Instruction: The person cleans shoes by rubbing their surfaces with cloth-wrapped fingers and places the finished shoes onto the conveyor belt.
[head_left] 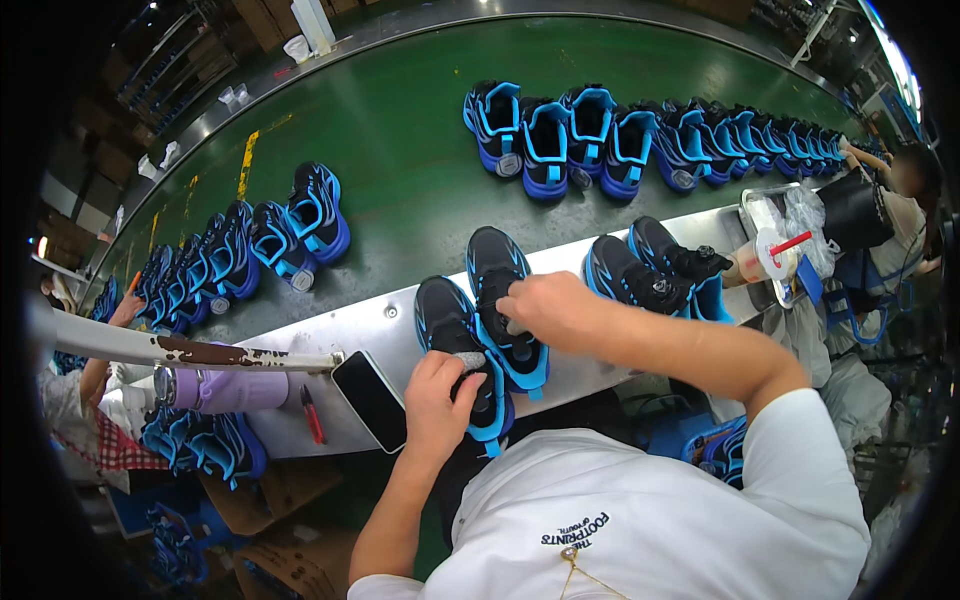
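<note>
Two shoes [447, 318] are touched by left hand [438, 408] and right hand [552, 312], both curled, pinch unclear, bench [372, 322] crossed by chipped bar [205, 352], phone [371, 400] and flask [240, 389] alongside.

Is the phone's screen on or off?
Apparently off: the phone, lying face up on the metal bench, shows a plain black screen.

On the bench [360, 325], 2 shoes [490, 280] stand between the phone [370, 400] at left and other shoes [622, 268] at right.
</note>
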